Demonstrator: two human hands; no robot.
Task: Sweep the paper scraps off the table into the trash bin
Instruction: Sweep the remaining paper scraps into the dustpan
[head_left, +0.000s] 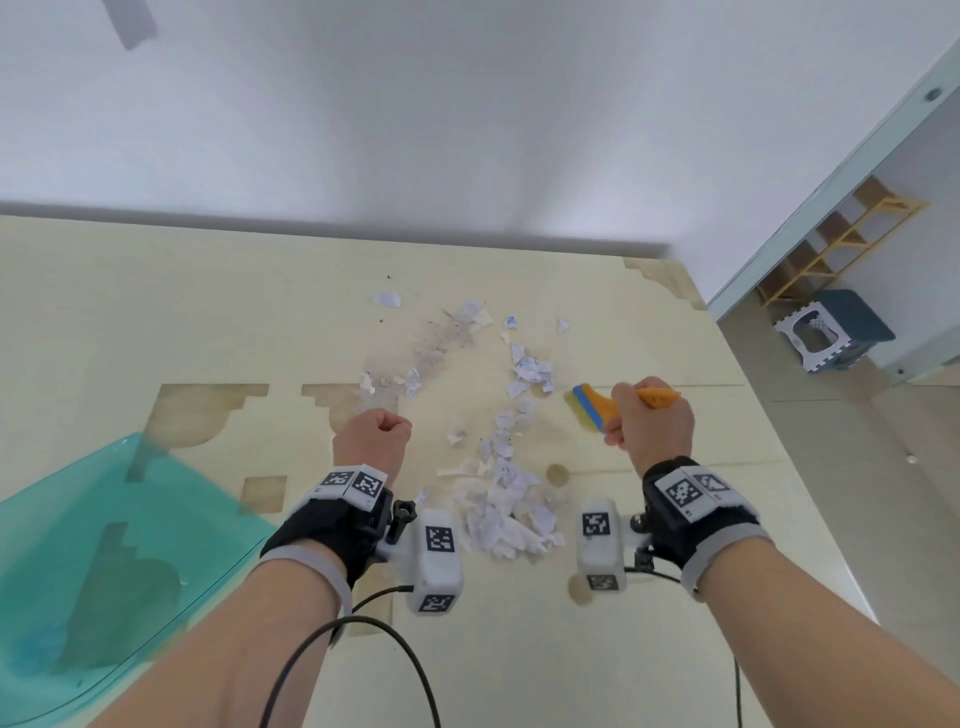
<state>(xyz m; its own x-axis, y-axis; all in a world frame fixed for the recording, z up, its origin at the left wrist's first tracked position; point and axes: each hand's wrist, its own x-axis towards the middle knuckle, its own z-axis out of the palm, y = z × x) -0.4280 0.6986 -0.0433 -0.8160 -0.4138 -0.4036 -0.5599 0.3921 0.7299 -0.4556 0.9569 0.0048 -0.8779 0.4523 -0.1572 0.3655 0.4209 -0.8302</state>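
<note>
Head view: pale wooden table (156, 312) against a white wall, a stool (831, 332) off to the right. Paper scraps (501, 499) are loosely gathered mid-table, stragglers beyond. The right hand (652, 423) grips an orange brush (597, 408) just beside them; the left hand (371, 434) is fisted, holding nothing. The teal trash bin (78, 545) waits at the left edge. I'd judge nothing binned yet.

Torn white paper scraps (498, 467) litter the middle of the pale wooden worktop (182, 312). Bare surface lies open along its far edge and far-left corner. A translucent green plastic bin (78, 545) blocks the near-left edge.
</note>
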